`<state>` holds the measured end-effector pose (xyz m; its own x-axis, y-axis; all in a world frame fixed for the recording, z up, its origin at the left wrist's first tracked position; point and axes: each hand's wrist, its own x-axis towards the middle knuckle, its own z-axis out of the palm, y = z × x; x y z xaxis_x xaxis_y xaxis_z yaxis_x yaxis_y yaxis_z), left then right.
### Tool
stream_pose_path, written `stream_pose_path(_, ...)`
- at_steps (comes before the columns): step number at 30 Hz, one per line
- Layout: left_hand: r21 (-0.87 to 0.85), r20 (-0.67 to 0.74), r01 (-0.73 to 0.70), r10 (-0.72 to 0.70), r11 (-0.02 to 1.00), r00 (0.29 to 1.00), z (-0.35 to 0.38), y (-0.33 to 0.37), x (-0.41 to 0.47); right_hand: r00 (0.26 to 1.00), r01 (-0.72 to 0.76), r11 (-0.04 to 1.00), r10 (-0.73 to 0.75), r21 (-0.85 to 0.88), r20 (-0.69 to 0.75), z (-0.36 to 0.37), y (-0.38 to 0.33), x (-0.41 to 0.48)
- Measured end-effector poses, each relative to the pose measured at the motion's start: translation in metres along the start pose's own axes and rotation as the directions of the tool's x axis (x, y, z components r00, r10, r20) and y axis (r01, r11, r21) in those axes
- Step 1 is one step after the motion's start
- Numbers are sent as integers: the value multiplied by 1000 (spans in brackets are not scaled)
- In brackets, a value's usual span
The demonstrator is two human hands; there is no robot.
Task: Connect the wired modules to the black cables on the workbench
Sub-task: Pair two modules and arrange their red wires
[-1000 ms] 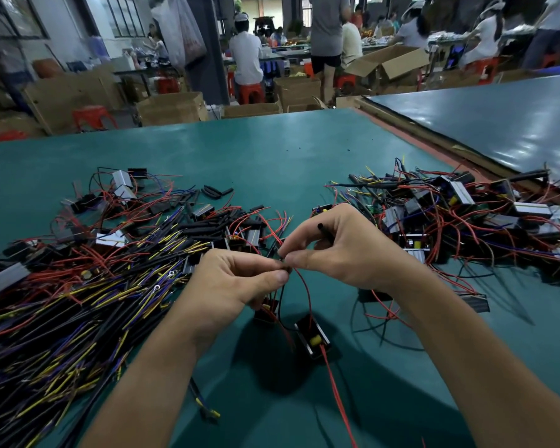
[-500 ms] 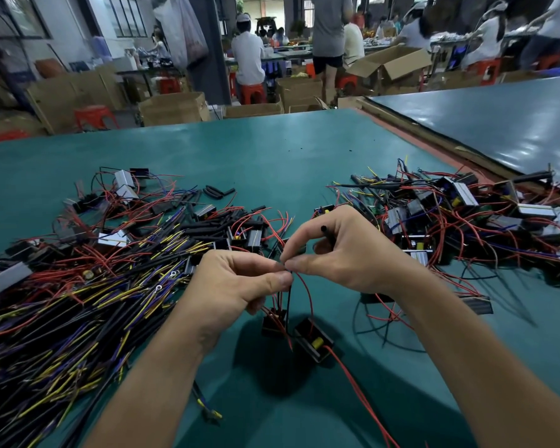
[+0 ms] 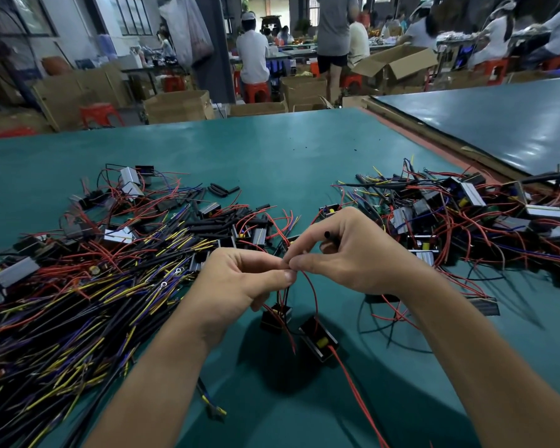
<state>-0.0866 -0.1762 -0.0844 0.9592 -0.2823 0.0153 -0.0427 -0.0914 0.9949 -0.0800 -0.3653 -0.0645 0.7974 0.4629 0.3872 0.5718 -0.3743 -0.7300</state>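
Left hand [image 3: 236, 286], right hand [image 3: 353, 253] pinch thin red wire [image 3: 314, 295].

Teal bench [image 3: 272, 156]; red wire [image 3: 312, 292]; blk module [image 3: 317, 339].

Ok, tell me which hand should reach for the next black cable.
Left, probably. Both pinch the wires, but the left hand sits beside the black cable pile; the right hand is farther off, a short black tube tucked in its grip.

both hands [image 3: 236, 281] [image 3: 356, 253] on red wire [image 3: 314, 292]
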Motion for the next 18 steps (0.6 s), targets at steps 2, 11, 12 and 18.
stream_pose_path(2, -25, 3, 22, -22, 999, 1000, -1, -1, 0, 1000, -18, 1000, 18, 24, -22, 2, -1, 0)
stream_pose_path(11, -77, 55, 96, -92, 992, 994, -2, 1, 1, 1000, -30, 999, 29, -30, -7, 2, -3, 1)
stream_pose_path(12, -80, 60, 104, -100, 991, 993, -3, 1, 1, 1000, -21, 999, 22, -46, 2, 1, -4, 0)
stream_pose_path(18, -100, 55, 156, -151, 983, 987, -3, 1, 0, 998, -38, 993, 43, -110, 46, -4, -7, -2)
